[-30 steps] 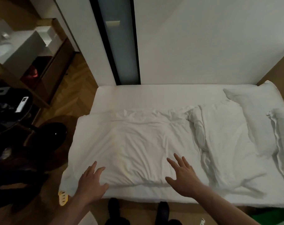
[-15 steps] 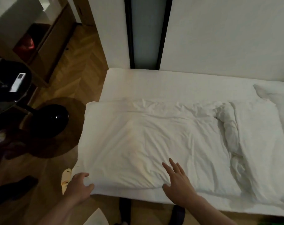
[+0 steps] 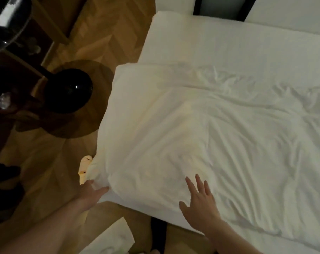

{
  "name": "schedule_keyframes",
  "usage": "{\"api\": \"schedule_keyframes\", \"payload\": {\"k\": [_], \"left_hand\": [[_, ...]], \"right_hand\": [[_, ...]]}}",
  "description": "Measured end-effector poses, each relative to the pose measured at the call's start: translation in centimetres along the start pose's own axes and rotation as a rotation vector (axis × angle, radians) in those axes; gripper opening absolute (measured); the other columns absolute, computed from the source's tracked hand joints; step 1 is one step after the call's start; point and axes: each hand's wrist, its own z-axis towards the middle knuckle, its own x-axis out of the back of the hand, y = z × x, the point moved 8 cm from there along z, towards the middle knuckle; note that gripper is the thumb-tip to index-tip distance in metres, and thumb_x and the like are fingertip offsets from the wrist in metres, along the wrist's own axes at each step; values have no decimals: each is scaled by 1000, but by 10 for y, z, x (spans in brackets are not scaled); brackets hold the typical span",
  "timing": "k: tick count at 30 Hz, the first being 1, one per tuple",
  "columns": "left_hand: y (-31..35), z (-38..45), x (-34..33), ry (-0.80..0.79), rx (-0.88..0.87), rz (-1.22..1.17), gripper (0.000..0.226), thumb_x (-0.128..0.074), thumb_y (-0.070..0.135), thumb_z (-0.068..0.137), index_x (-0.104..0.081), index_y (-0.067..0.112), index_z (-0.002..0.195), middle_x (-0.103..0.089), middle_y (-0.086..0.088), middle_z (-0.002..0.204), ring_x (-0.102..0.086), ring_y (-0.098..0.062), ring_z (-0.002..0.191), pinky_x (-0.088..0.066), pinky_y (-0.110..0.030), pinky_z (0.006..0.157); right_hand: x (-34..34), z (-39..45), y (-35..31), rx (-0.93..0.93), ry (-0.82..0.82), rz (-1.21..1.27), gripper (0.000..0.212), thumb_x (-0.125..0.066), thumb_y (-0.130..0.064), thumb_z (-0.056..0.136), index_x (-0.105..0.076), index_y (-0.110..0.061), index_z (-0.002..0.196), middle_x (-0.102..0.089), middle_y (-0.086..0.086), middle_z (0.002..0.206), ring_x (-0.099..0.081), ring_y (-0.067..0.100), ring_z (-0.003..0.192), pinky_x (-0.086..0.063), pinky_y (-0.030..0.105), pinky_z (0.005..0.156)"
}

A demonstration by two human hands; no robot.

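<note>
white duvet: left hand grips corner, right hand lies flat.

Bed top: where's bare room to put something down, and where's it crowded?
Free: the sheet strip between the duvet's far edge and the wall. Also wood floor left of the slipper. Crowded: the near corner, with the left hand at the duvet's corner, the right hand flat on the duvet, slipper and white cloth below.

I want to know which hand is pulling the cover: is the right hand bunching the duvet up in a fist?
No, the right hand lies flat on the white duvet with its fingers straight and spread.
</note>
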Motion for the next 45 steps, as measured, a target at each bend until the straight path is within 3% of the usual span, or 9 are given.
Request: {"api": "schedule_keyframes", "payload": {"k": [4,10,14,21,31,34,39,42,45], "left_hand": [[2,34,-27,5,-22,-122,101,-81,52,73,-39,3,151,-45,-22,152,-47,-45,134,-40,-48,103],[25,22,-17,298,-290,-217,8,-71,7,85,-67,5,92,-63,-3,83,-57,-21,77,-42,-30,64],[6,13,-4,246,-151,-486,15,-62,-3,71,-64,-3,86,-63,-12,80,-55,-33,79,-38,-33,64],[-33,38,-30,77,302,-921,60,-53,48,98,-45,18,149,-47,-9,150,-44,-39,139,-40,-52,106],[0,11,-70,-239,215,-1190,42,-59,46,97,-57,29,136,-74,-7,119,-64,-32,117,-49,-51,103],[28,-7,-39,-13,108,-888,64,-76,38,80,-56,15,136,-67,-11,124,-64,-29,108,-54,-40,80],[144,-105,26,360,-438,-463,83,-91,20,72,-47,24,142,-58,8,134,-57,-16,117,-48,-31,98],[224,-173,12,253,-849,-419,71,-91,21,73,-52,45,127,-61,39,117,-59,12,108,-47,-6,89],[286,-233,-28,175,-1021,-228,58,-86,31,73,-51,47,117,-65,27,99,-63,4,91,-54,-16,77]], "right_hand": [[-35,50,1,-3,-17,11,85,-48,-48,100,7,-34,163,22,-4,170,17,31,157,-7,51,128],[-69,83,4,-26,-50,-24,88,-49,-52,99,10,-35,162,26,-2,169,14,35,157,-9,53,128],[-64,81,-5,10,-67,-39,88,-48,-52,99,12,-36,162,27,-2,168,15,34,157,-9,51,128],[-46,90,-24,78,10,-83,87,-47,-55,100,13,-40,161,35,-5,165,21,33,156,-12,53,127],[-77,90,-23,36,-142,35,81,-37,-69,99,1,-38,163,21,-6,170,15,31,157,-8,54,128],[-57,74,-16,48,-122,174,77,-42,-64,100,-7,-37,164,5,-9,172,-3,22,159,-13,42,127],[7,41,15,-19,111,525,65,-51,-55,101,-30,-37,159,-29,-10,165,-34,14,149,-32,36,120],[47,23,55,-115,196,852,52,-54,-48,102,-42,-41,152,-45,-9,155,-48,16,139,-44,37,111],[90,7,108,-183,254,1138,37,-54,-36,105,-53,-39,142,-56,-6,144,-60,16,120,-50,42,104]]}}
